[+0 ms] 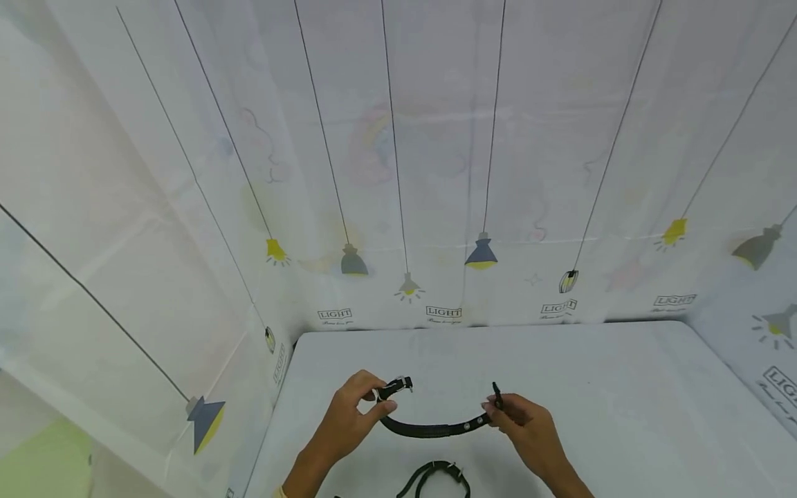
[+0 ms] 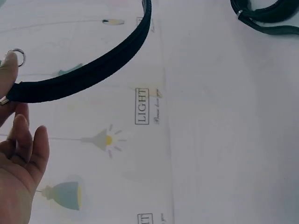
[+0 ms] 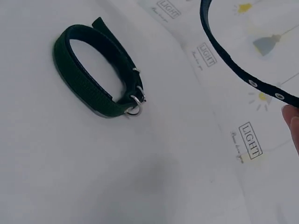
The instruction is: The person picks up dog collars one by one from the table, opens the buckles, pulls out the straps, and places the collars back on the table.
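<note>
A dark pet collar (image 1: 429, 430) hangs in a shallow curve between the two hands, unbuckled, above the white table. My left hand (image 1: 351, 413) pinches its buckle end between thumb and fingers; a metal ring shows there in the left wrist view, beside the padded band (image 2: 88, 78). At the other end, my right hand (image 1: 528, 430) pinches the holed strap, its tip pointing up past the fingers. Metal eyelets (image 3: 252, 83) line that strap. Below lies a second collar (image 3: 77, 84), dark green, fastened into a loop with a silver ring and buckle.
The white table (image 1: 623, 387) reaches back to a pale cloth wall (image 1: 436, 173) printed with hanging lamps and LIGHT labels. More of this cloth stands along the left and right sides. A green patch (image 1: 50, 456) shows at the lower left.
</note>
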`<action>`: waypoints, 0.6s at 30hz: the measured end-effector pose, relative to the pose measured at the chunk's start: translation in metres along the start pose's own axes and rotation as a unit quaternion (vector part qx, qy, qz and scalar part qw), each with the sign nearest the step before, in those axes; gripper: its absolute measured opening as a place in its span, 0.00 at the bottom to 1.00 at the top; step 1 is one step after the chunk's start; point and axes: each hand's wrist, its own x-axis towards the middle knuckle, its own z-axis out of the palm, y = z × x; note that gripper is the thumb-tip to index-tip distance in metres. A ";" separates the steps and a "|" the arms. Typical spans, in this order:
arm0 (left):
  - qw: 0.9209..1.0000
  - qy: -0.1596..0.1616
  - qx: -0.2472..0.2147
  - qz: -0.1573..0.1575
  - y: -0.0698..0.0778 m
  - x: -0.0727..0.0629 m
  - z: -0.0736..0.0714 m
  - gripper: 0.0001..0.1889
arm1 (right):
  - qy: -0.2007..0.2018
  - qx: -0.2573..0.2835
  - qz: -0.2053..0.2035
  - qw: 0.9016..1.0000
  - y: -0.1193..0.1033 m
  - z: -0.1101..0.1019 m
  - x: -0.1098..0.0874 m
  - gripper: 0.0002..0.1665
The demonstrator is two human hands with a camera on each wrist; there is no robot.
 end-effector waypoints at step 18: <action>0.971 -0.110 -0.037 -0.208 -0.090 -0.014 0.014 0.07 | 0.043 0.004 0.162 0.986 0.058 -0.043 0.031 0.25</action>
